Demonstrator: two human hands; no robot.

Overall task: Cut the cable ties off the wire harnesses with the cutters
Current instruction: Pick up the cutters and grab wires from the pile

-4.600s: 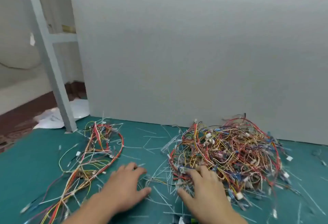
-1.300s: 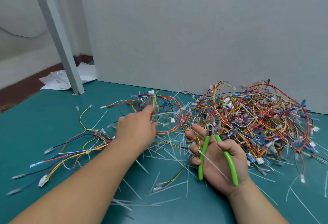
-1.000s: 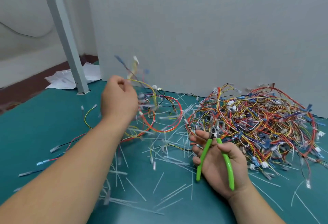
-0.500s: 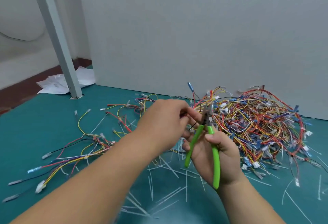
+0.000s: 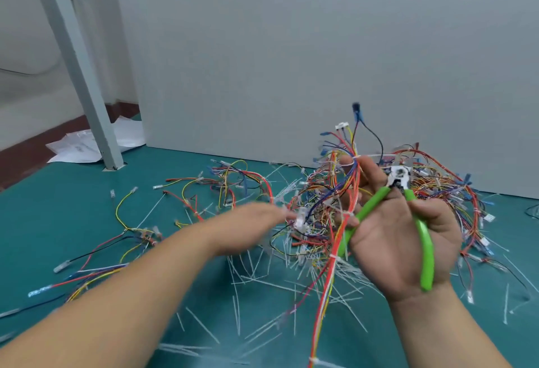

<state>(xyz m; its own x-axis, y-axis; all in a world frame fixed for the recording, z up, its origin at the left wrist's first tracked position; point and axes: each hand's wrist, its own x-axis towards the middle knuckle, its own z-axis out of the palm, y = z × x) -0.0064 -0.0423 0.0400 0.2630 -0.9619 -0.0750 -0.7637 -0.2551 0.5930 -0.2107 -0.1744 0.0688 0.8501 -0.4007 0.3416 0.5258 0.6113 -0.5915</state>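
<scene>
Your right hand (image 5: 399,239) is raised palm toward you, at the right of the view, above the green mat (image 5: 73,207). It holds the green-handled cutters (image 5: 408,216): one handle lies along the palm under the curled outer fingers, the other crosses toward your index finger, and the two handles stand spread apart. The metal head points up and far, just above your fingers; whether its blades are closed is too small to tell. The same hand also pinches a wire harness (image 5: 347,192) between thumb and forefinger. Its red, orange, yellow and blue wires rise past your fingertips to a blue connector (image 5: 356,109) at the top and hang down past your wrist toward the near edge. A white cable tie (image 5: 370,156) sticks out to the right where the bundle leaves your grip.

Your left hand (image 5: 250,227) reaches in from the near left, blurred, fingers mostly straight and loosely apart. Its fingertips meet a small white connector (image 5: 300,219) on the harness; whether they grip it or only touch it cannot be told.

Behind your right hand, against the grey board (image 5: 291,61), lies the big tangled pile of harnesses (image 5: 443,187). Looser harnesses (image 5: 227,181) are spread to the left. Cut white ties (image 5: 262,274) litter the mat between and below your arms.
</scene>
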